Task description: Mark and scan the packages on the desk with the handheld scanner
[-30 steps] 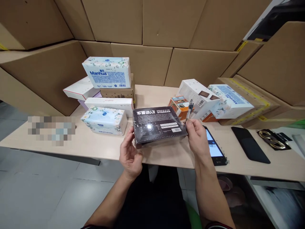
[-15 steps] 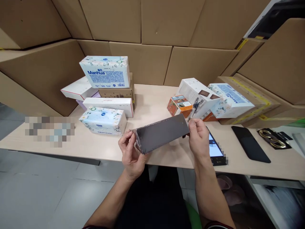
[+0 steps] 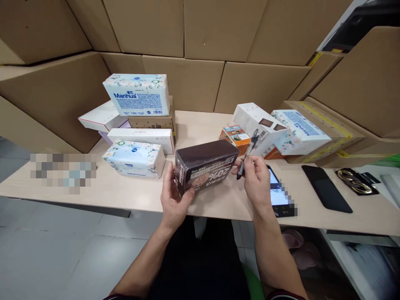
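Observation:
A dark brown box (image 3: 208, 164) in shiny clear wrap is tilted above the table's front part, its printed side facing me with the lettering upside down. My left hand (image 3: 176, 200) grips its left end, thumb on the printed side and fingers behind. Just off the box's right end, my right hand (image 3: 256, 177) pinches a pen (image 3: 249, 154) with a clear and dark barrel, held slantwise. Behind the pen are a small orange box (image 3: 235, 135) and a white box (image 3: 259, 125). A lit phone (image 3: 279, 196) lies beside my right wrist.
On the left, tissue packs (image 3: 134, 158) stand by white boxes (image 3: 140, 136) and a brown carton (image 3: 153, 122). To the right are another tissue pack (image 3: 300, 131), a black flat slab (image 3: 326, 187) and a gold-coloured item (image 3: 356, 182). Large cardboard boxes (image 3: 162, 29) wall the table's back.
The brown box has been turned, so its printed side now faces me instead of a plain one. My right hand has come away from its right end, and the pen shows clearly in it.

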The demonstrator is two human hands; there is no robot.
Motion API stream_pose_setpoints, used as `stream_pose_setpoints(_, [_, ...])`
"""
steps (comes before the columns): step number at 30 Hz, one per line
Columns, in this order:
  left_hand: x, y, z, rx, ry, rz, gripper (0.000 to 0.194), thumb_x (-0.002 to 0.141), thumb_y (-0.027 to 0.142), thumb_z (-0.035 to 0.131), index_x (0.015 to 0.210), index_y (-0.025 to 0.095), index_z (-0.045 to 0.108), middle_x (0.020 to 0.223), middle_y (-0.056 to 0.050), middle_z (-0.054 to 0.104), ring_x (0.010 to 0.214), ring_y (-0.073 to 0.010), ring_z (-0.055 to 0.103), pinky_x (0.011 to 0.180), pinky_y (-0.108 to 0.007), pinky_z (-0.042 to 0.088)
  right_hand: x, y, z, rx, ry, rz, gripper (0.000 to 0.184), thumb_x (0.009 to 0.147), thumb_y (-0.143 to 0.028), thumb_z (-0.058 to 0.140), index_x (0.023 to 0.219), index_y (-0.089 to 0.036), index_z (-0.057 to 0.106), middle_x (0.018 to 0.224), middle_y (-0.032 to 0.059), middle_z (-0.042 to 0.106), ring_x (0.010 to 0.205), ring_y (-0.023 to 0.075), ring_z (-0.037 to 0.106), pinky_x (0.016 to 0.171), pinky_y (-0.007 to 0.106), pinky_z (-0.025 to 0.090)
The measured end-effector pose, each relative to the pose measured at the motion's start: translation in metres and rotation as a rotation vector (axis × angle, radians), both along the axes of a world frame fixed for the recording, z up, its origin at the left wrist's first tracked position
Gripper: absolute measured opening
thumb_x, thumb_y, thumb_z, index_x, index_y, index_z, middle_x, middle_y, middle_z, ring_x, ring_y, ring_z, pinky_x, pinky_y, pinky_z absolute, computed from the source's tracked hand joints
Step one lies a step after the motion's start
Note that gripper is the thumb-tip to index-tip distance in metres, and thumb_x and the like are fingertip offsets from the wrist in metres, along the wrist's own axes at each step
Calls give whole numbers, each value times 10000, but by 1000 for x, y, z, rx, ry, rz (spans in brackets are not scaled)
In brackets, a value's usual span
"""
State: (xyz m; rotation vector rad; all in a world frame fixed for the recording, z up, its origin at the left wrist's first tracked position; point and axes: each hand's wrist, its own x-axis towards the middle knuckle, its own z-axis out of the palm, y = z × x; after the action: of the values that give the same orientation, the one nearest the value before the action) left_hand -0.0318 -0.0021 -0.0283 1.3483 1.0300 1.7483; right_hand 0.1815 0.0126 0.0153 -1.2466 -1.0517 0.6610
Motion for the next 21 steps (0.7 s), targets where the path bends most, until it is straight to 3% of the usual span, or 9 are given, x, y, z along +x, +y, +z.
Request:
stream_pose_setpoints(5, [3, -3, 0, 114, -55, 187, 765, 792, 330, 804, 1465, 319, 442, 1371, -91, 568, 1291, -247, 573, 1068, -378, 502, -3, -1, 2, 58, 15, -68, 295, 958, -518, 552, 918, -227, 521, 911, 38, 743, 691, 131, 659, 669, 285, 507])
stream_pose_setpoints(8, [0, 2, 6, 348, 72, 303, 785, 770, 278, 800, 1459, 325, 425, 1388, -88, 547, 1299, -264, 554, 1079, -444, 487, -3, -1, 4, 162, 135, -96, 279, 956, -496, 567, 904, -233, 489, 857, 19, 747, 639, 127, 652, 637, 277, 507])
stream_pose_setpoints(11, [-6, 15, 16, 574, 302, 404, 824, 654, 230, 863, 1374, 342, 479, 1347, -75, 552, 1227, -296, 571, 1062, -528, 481, 0, 0, 7, 167, 261, -57, 292, 922, -502, 612, 889, -239, 488, 766, -12, 730, 581, 123, 641, 603, 274, 507])
stream_pose_setpoints(15, [-7, 31, 26, 753, 536, 343, 698, 599, 151, 878, 1195, 356, 577, 1260, -51, 562, 1107, -274, 599, 973, -493, 537, 6, 0, 13, 50, 391, 78, 304, 841, -504, 691, 938, -250, 554, 832, 6, 746, 659, 148, 678, 654, 315, 553])
stream_pose_setpoints(18, [-2, 36, 25, 760, 540, 259, 896, 643, 179, 864, 1407, 371, 435, 1366, -80, 486, 1155, -275, 591, 981, -469, 537, 10, -3, 17, -21, 487, 180, 371, 764, -489, 770, 1018, -259, 626, 915, 21, 746, 784, 167, 700, 712, 331, 577])
stream_pose_setpoints(21, [1, 36, 22, 594, 549, 215, 1024, 704, 280, 856, 1541, 301, 267, 1352, -119, 522, 1240, -303, 548, 1073, -510, 465, 10, -5, 21, -1, 545, 246, 381, 704, -511, 827, 924, -258, 645, 873, 5, 707, 811, 158, 682, 688, 306, 573])
